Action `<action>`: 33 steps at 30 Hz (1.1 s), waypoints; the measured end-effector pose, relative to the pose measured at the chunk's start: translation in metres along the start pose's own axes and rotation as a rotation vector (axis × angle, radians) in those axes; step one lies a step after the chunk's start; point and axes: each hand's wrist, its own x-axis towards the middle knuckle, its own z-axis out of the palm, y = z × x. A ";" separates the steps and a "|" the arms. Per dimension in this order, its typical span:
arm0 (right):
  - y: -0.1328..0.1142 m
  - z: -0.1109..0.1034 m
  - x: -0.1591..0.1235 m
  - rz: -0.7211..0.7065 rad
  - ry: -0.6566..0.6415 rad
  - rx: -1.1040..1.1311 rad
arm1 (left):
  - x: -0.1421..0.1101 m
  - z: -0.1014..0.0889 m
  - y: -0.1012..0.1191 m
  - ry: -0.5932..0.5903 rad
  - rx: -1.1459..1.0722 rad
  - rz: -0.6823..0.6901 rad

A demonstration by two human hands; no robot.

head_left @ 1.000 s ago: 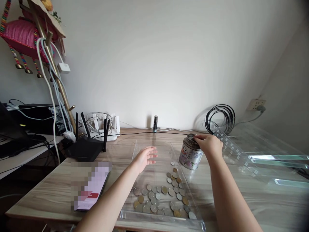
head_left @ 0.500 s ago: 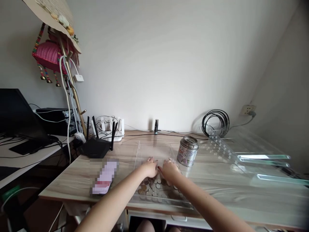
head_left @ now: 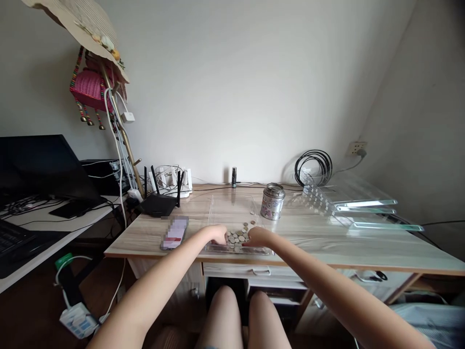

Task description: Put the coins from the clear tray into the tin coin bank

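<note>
A shallow clear plastic tray lies on the desk, with a loose pile of mostly silver coins near its front edge. My left hand rests at the left side of the pile, fingers bent downward and partly hidden. On the right side, my right hand is down among the coins, one digit stretched out leftward. Neither hand appears to be gripping anything. A few coins lie apart, farther back in the tray. Just behind the right hand stands a silver, floral-patterned tin with a slotted lid.
A phone lies left of the tray, in front of a black router. Clear acrylic panels occupy the right side, near a coiled black cable. A small dark bottle stands by the wall.
My hands have drawn toward the tray's front edge and moved farther apart, so the coins between them show more plainly. The view has shifted, showing more of the desk's front and my knees.
</note>
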 end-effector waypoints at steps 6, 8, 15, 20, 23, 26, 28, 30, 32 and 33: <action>-0.011 -0.002 -0.002 0.062 -0.150 0.208 | -0.009 0.006 0.004 -0.096 0.059 -0.095; -0.018 -0.002 -0.001 0.091 -0.201 0.291 | -0.010 0.012 0.005 -0.080 0.048 -0.091; -0.035 -0.007 0.004 0.186 -0.287 0.448 | -0.006 0.031 0.012 0.015 0.051 -0.111; -0.034 -0.008 0.003 0.201 -0.300 0.493 | -0.006 0.039 0.014 0.049 0.063 -0.102; -0.034 -0.008 0.004 0.195 -0.310 0.507 | -0.006 0.042 0.014 0.046 0.060 -0.079; -0.034 -0.009 0.008 0.197 -0.328 0.506 | -0.007 0.044 0.016 0.050 0.098 -0.092; -0.034 -0.009 0.010 0.197 -0.343 0.509 | -0.009 0.044 0.018 0.052 0.138 -0.119; -0.031 -0.010 0.011 0.184 -0.363 0.527 | -0.012 0.044 0.019 0.044 0.163 -0.139; -0.028 -0.011 0.010 0.157 -0.379 0.557 | -0.016 0.043 0.021 0.026 0.159 -0.137; -0.027 -0.011 0.009 0.141 -0.386 0.576 | -0.017 0.042 0.022 0.014 0.148 -0.132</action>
